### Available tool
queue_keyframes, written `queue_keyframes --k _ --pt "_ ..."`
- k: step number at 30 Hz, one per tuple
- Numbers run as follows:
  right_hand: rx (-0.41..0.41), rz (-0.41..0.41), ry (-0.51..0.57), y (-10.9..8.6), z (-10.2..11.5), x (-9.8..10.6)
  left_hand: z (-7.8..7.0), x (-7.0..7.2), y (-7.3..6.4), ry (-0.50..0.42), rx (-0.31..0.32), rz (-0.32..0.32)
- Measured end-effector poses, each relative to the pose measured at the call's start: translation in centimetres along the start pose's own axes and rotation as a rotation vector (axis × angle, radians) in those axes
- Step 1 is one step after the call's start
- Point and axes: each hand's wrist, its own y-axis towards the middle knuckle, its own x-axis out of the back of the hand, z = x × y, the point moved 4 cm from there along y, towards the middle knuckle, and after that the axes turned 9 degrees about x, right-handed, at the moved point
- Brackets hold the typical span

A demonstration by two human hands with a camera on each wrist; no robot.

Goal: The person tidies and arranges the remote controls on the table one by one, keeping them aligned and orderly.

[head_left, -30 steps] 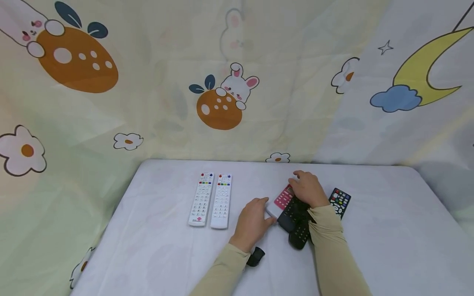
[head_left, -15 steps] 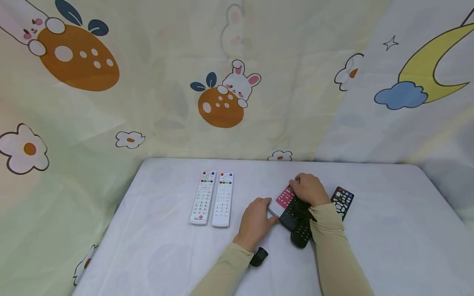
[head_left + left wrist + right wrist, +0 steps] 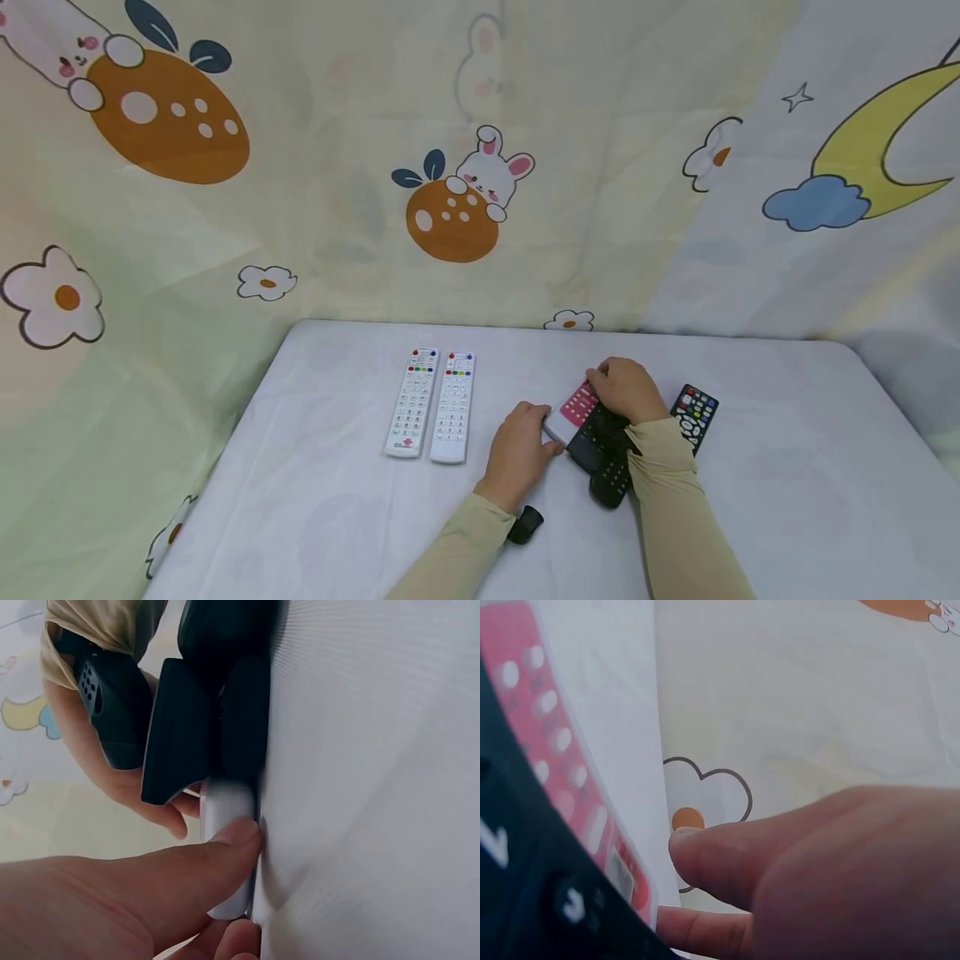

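In the head view my left hand (image 3: 519, 454) holds the white near end of a pink-and-white remote control (image 3: 579, 405). The left wrist view shows its thumb (image 3: 225, 855) along one side of that white end, with fingers (image 3: 238, 939) at the other. My right hand (image 3: 628, 389) is at the far pink end, fingers bent. In the right wrist view a finger (image 3: 705, 930) reaches that end and the thumb (image 3: 720, 859) stands off it. Dark remote controls (image 3: 585, 446) lie against the pink one, one with a rounded end (image 3: 609, 483). The right forearm partly hides them.
Two white remote controls (image 3: 412, 404) (image 3: 452, 408) lie side by side on the left of the white-covered table (image 3: 315, 500). To the right, another black remote (image 3: 693, 417) is partly behind the right sleeve. A patterned cloth (image 3: 330, 208) hangs behind the table.
The right thumb and forefinger, spread apart a second ago, have drawn together at the pink end. The left hand and remotes keep almost the same places; the view shifts slightly.
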Motion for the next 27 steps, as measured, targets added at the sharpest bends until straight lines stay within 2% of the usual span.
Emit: queue_keyframes --k 5,11,17,27 --pt "0.001 -0.027 0.008 -0.1 0.3 0.0 0.1 -0.1 0.0 -0.003 -0.026 -0.011" --pt "0.014 -0.039 0.033 -0.3 0.9 0.0 0.3 -0.2 -0.1 -0.004 -0.014 0.004" --pt "0.038 -0.067 0.07 -0.4 1.4 0.1 0.2 -0.1 -0.2 -0.005 -0.019 -0.011" --pt "0.125 -0.178 0.081 -0.1 2.6 0.0 0.0 0.2 -0.2 -0.001 -0.026 -0.068"
